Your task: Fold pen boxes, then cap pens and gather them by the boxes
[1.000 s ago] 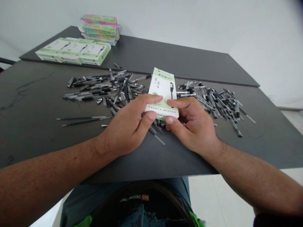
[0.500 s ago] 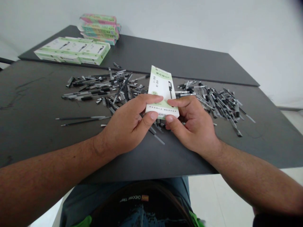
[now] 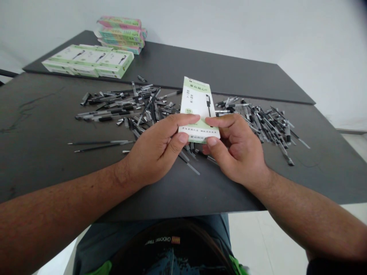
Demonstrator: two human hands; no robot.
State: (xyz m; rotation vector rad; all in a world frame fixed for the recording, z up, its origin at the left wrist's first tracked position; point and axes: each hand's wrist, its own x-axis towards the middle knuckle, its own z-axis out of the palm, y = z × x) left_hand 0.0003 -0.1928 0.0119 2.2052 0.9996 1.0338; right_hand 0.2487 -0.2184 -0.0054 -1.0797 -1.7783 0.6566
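A white and pale green pen box [image 3: 197,103], printed with a black pen, is held above the table between both hands. My left hand [image 3: 160,147] grips its left side near the lower end, thumb below and forefinger on the face. On the right side, my right hand [image 3: 239,149] pinches the same end in a similar way. The other fingers of both hands are partly hidden. Behind and under the box lie loose pens and pen parts [image 3: 149,105] in a heap, with another heap of pens [image 3: 265,124] to the right.
Several white-green pen boxes [image 3: 86,61] lie side by side at the back left. Behind them stands a stack of pink and green boxes [image 3: 122,34]. Two thin refills [image 3: 99,145] lie left of my left hand on the dark table [image 3: 43,110]. A raised dark board [image 3: 206,68] runs along the back.
The box has turned slightly and shifted a little to the right, showing more of its lower end face. My right hand has moved slightly right with it; the left hand has barely moved.
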